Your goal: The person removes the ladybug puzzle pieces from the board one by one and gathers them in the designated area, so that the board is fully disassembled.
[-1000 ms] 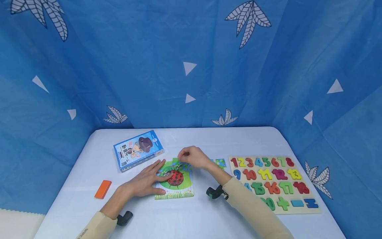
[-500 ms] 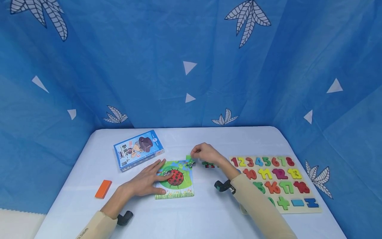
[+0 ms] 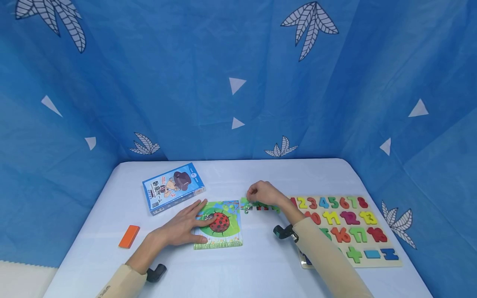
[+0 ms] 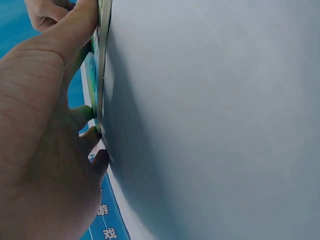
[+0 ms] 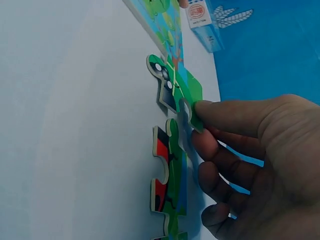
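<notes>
By the fingers (image 5: 225, 114) of the right hand (image 3: 263, 193), a puzzle piece (image 5: 187, 87) is pinched at its green edge between thumb and index; the other fingers are loosely bent. The piece is held low over the counter (image 3: 257, 269), just beside the far right corner of the ladybug puzzle (image 3: 232, 231); whether the two touch cannot be told. Its long axis is laid roughly far to near: the green, pinched end is turned away from the person, and the dark knob with white dots is pointed toward the near side. The fingers of the left hand (image 3: 182, 225) are spread wide and rested flat over the left part of the puzzle, which is set square to the counter, the printed ladybug's head pointed left. To the right of the pinched piece, partly hidden by the right hand, loose pieces (image 3: 262, 208) in red, black and green are strung in a sideways row. Farther right, a number board (image 3: 367, 246) is partly covered by the right sleeve (image 3: 328, 256). At far left, a blue box (image 3: 173, 188) is laid aslant, and nearer the person an orange block (image 3: 129, 236) is similarly slanted.
</notes>
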Available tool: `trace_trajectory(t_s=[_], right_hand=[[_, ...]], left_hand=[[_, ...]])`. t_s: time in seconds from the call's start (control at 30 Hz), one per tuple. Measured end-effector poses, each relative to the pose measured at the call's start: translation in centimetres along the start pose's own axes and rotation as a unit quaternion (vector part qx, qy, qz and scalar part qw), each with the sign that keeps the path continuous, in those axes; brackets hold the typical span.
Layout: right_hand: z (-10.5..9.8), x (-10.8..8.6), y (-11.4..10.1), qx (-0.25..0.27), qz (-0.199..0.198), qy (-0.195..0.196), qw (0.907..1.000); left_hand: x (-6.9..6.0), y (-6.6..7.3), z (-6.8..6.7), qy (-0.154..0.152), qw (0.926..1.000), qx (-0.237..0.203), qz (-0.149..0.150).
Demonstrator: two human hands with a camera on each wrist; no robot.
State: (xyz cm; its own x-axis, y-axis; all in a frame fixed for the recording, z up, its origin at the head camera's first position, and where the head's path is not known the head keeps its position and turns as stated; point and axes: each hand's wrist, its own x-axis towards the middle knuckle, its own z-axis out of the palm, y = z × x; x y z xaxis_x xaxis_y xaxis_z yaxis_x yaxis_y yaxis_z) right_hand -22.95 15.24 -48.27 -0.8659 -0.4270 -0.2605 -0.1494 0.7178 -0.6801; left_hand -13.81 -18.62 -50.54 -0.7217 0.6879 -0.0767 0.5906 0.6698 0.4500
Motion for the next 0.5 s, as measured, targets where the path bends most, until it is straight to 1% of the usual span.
trace_trajectory(t_s=[0.3, 0.5], right_hand=[[0.31, 0.22, 0.43, -0.051, -0.029, -0.004, 0.9983], [0.46, 0.26, 0.4, -0.064, -0.046, 0.008, 0.9969]], left_hand=[[0.07, -0.14, 0.04, -0.001, 1.0, -0.002, -0.002], [0.02, -0.17, 0.13, -0.001, 1.0, 0.001, -0.003]])
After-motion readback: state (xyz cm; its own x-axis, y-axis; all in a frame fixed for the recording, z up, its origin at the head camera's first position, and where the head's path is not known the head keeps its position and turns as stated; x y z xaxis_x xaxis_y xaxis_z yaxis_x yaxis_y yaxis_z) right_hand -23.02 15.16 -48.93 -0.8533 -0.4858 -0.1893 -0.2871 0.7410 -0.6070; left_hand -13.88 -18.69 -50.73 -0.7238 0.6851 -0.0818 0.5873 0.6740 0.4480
